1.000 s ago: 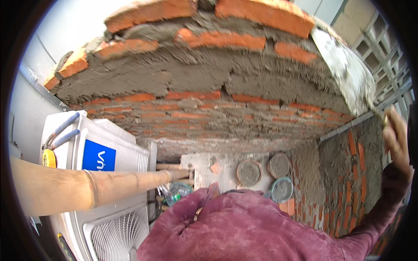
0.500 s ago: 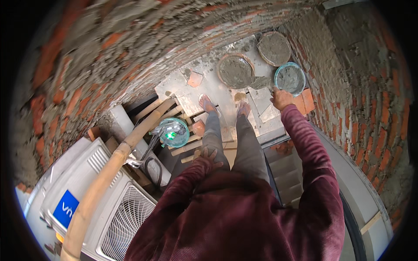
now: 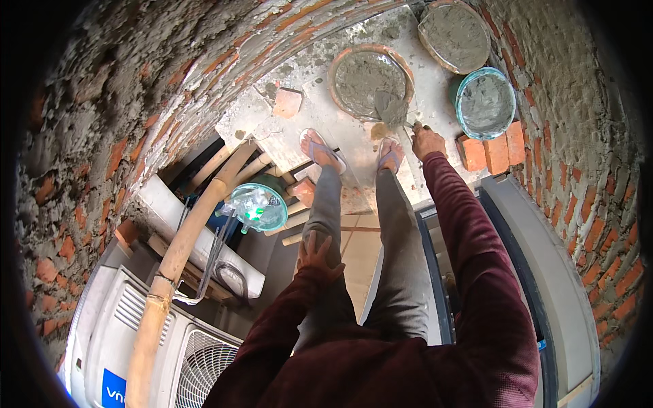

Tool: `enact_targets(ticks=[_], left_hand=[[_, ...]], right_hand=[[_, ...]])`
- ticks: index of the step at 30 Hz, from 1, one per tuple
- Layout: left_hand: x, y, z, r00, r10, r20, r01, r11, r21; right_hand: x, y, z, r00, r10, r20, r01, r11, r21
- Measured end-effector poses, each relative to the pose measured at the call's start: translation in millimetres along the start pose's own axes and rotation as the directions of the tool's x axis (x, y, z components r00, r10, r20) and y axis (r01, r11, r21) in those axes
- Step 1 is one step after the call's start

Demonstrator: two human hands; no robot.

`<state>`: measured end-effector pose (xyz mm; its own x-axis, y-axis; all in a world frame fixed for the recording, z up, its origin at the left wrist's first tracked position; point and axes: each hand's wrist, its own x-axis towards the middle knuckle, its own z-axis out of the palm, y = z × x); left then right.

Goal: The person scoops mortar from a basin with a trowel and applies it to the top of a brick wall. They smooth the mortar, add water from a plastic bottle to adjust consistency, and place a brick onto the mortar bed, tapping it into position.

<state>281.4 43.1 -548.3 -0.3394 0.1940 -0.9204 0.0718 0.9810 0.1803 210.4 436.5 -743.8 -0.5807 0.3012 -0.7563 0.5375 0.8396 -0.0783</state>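
We can't see most of the handle on the trowel [image 3: 392, 107], since our right hand [image 3: 428, 141] is wrapped around it, and the blade's so caked at the near-right edge of the round mortar pan [image 3: 332, 81] that we can't tell where its tip ends. That arm's stretched out nearly straight in its maroon sleeve [image 3: 476, 231], while our left hand [image 3: 317, 257] lies loose, fingers spread on the gray left trouser leg [image 3: 325, 211]. Lower left, a bamboo pole [image 3: 156, 299] hides part of the AC outdoor unit [image 3: 112, 333], both cut off.
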Motion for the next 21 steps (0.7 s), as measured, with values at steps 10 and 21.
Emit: enact_targets(ticks=[10, 21], left_hand=[[1.4, -2.5, -9.9, 0.999, 0.012, 0.04, -0.012, 1.0, 0.011], [-0.8, -5.8, -5.1, 0.997, 0.073, -0.022, -0.074, 0.997, -0.028]], right_hand=[[10.3, -16.8, 57.8, 0.985, -0.011, -0.17, 0.04, 0.985, 0.167], [20.2, 5.2, 114.3, 0.95, -0.002, -0.314, 0.17, 0.842, 0.511]])
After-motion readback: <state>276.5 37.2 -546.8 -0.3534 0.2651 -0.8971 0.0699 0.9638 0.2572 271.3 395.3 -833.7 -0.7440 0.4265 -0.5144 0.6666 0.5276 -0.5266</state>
